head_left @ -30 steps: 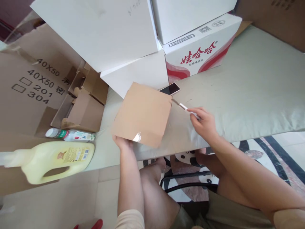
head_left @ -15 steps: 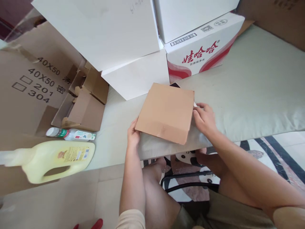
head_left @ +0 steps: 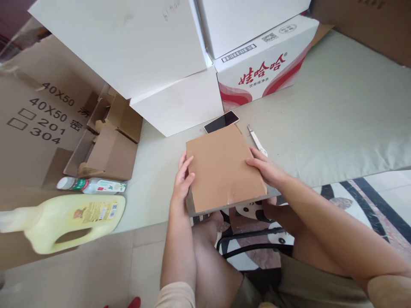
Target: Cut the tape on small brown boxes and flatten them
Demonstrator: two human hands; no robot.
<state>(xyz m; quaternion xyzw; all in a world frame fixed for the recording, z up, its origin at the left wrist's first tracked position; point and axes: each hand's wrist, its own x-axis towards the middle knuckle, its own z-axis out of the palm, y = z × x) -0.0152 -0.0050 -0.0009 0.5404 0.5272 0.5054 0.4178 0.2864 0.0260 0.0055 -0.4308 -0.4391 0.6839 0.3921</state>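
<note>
A brown, roughly square piece of cardboard (head_left: 226,169) lies between my two hands at the near edge of the pale covered surface. My left hand (head_left: 183,177) grips its left edge, thumb and a finger showing on top. On the right edge, my right hand (head_left: 265,167) holds the cardboard with thumb and fingers; part of that grip is hidden. Just beyond my right fingertips rests a white utility knife (head_left: 257,140). Past the far edge of the cardboard lies a phone (head_left: 222,121) with a dark screen, partly covered by the cardboard's corner.
White boxes (head_left: 180,100) are stacked at the back, beside a red-and-white printed carton (head_left: 257,79). On the left stand brown cartons (head_left: 112,149), a small bottle (head_left: 91,185) lying down, and a yellow jug (head_left: 75,220) on its side.
The cardboard has turned and come slightly nearer, uncovering the utility knife and most of the phone. Both hands have shifted their hold along its sides.
</note>
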